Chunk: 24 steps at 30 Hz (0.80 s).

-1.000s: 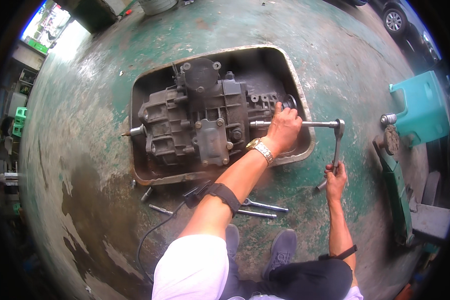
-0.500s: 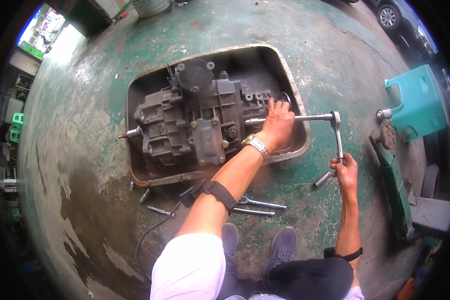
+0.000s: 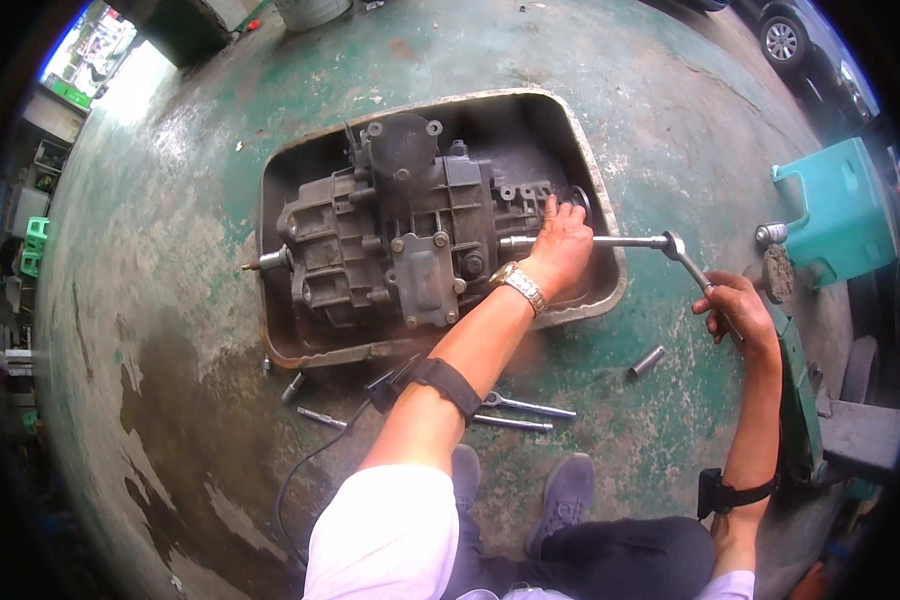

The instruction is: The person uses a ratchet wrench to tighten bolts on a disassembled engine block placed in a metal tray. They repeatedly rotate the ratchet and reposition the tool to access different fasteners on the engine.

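A dark grey gearbox (image 3: 425,280) lies in a deep metal tray (image 3: 616,262) on the floor. My left hand (image 3: 562,243) is closed around a long steel extension bar (image 3: 630,241), whose left end meets the right part of the gearbox casing. At the bar's other end sits the head of a ratchet wrench (image 3: 673,243). Out to the right of the tray, my right hand (image 3: 740,308) grips the ratchet's handle, which slants down to the right. The fastener at the bar's left end cannot be made out.
Below the tray lie a second ratchet (image 3: 530,407), a steel bar (image 3: 515,424), a short extension (image 3: 320,417) and a loose socket (image 3: 648,361). At right stand a teal plastic stool (image 3: 840,210) and green metal equipment (image 3: 798,405). A cable (image 3: 285,490) runs from my left forearm.
My right hand has swung the ratchet handle outward to the right and slightly up, from nearly straight down to a slant. My left hand keeps its hold on the extension bar.
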Motion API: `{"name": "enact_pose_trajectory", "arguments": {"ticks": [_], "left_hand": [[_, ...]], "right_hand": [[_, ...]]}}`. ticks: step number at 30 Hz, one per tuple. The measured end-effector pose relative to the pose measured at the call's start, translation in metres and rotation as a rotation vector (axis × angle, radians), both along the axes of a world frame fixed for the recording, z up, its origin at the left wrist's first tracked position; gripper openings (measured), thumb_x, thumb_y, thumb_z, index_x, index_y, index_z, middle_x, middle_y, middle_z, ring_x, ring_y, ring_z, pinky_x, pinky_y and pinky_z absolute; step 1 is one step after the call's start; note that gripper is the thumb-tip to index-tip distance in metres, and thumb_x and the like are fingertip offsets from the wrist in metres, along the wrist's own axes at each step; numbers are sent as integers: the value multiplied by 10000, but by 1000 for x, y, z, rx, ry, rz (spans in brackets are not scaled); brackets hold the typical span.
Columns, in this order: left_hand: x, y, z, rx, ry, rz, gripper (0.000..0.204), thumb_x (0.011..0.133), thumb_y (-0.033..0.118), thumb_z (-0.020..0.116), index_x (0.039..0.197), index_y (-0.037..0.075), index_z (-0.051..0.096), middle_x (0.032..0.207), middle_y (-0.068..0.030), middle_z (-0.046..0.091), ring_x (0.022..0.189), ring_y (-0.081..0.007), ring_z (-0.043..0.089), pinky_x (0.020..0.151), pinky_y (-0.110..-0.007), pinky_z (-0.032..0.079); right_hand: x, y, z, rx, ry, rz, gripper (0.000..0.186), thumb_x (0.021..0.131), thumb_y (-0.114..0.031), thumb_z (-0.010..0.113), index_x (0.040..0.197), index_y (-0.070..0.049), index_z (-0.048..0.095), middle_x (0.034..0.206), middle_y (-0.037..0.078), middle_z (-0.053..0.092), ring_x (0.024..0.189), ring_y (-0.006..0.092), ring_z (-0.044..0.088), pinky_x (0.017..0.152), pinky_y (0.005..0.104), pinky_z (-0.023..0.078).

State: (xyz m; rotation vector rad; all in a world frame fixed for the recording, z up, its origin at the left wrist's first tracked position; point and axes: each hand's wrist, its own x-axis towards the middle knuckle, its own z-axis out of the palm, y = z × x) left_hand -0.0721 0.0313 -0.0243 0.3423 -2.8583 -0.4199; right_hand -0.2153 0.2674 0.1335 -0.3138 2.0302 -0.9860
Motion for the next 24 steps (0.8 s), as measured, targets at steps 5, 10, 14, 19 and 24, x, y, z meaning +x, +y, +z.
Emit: {"name": "enact_pose_trajectory", "arguments": {"ticks": [5, 10, 14, 19, 24], "left_hand": [[-2, -1, -2, 87, 23, 13, 177, 739, 25, 579, 863, -6, 701, 1078, -198, 560, 1127, -356, 503, 1143, -565, 233], [0, 0, -2, 21, 66, 12, 182, 722, 51, 603, 865, -12, 697, 1067, -187, 570, 1125, -348, 508, 1134, -563, 247], [1, -1, -1, 0, -14, -2, 229, 702, 92, 644, 894, -15, 706, 1075, -182, 573, 1132, -344, 508, 1136, -562, 244], [0, 2, 1, -94, -66, 22, 275, 684, 142, 678, 913, -5, 716, 1082, -161, 577, 1144, -338, 501, 1142, -552, 239], [2, 4, 0, -122, -32, 5, 206, 656, 165, 696, 819, 48, 741, 1029, -133, 593, 1110, -308, 509, 1117, -554, 240]], "right_hand": [[17, 7, -15, -101, 65, -32, 540, 840, -93, 643, 1304, 116, 462, 766, 43, 594, 480, 89, 489, 394, 253, 426], [51, 39, -74, -133, 435, -6, 551, 810, -48, 715, 1312, 65, 518, 711, 16, 573, 569, 64, 509, 479, 247, 434], [67, 54, -125, -93, 715, 18, 551, 795, -83, 745, 1281, 69, 533, 701, 35, 573, 616, 108, 526, 575, 289, 459], [72, 56, -165, -169, 782, -24, 510, 805, -100, 733, 1262, 16, 537, 688, 66, 589, 592, 164, 564, 575, 315, 472], [77, 63, -174, -112, 697, -56, 475, 818, -154, 730, 1241, -5, 572, 669, 76, 580, 574, 183, 559, 571, 332, 473]]}}
